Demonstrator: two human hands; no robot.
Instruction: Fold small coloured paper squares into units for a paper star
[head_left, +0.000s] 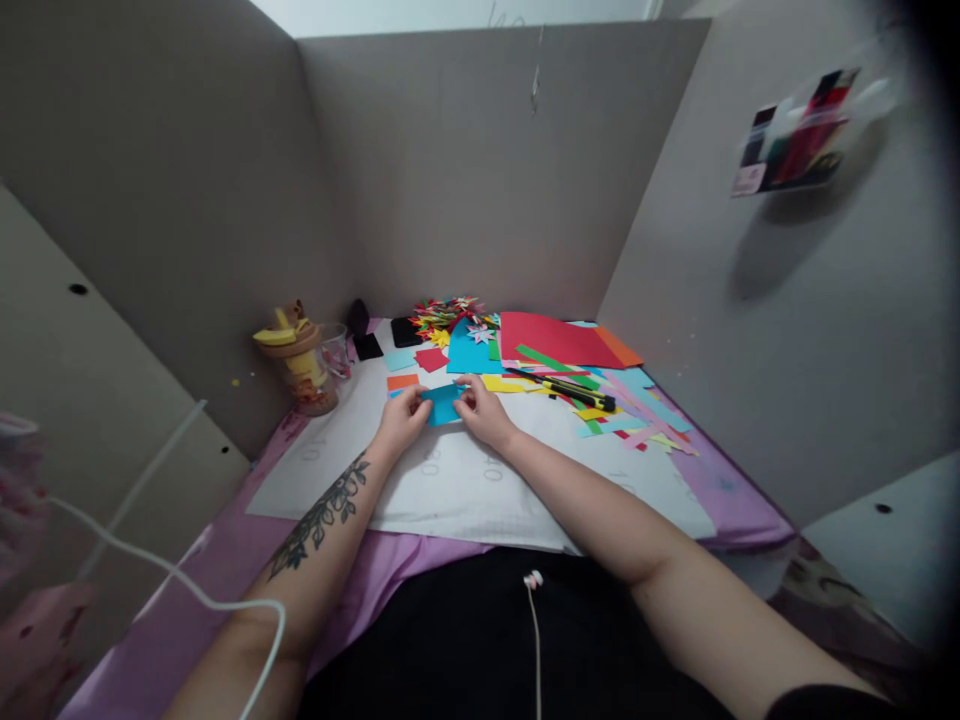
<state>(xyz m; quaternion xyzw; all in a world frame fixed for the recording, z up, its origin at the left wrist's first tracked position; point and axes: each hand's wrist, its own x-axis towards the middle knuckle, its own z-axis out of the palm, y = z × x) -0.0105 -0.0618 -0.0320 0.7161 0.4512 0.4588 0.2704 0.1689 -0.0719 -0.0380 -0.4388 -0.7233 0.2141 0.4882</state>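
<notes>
Between my two hands is a small piece of blue paper (445, 406), held just over the white sheet on the table. My left hand (403, 418) pinches its left side, thumb and fingers closed on the edge. On the opposite side my right hand (484, 410) grips the upper right corner with the fingertips. An orange paper piece (403, 382) lies just behind my left hand. Further back are red paper pieces (432, 360) and a light blue piece (400, 361). Yellow strips (504, 384) lie behind my right hand.
A yellow-and-black utility knife (585, 394) lies on coloured paper strips (649, 410) at right. Red sheets (559, 340) and folded paper stars (442, 322) are at the back. A lidded cup (300, 365) stands left. Grey panels (480, 170) enclose the table; a white cable (187, 580) crosses lower left.
</notes>
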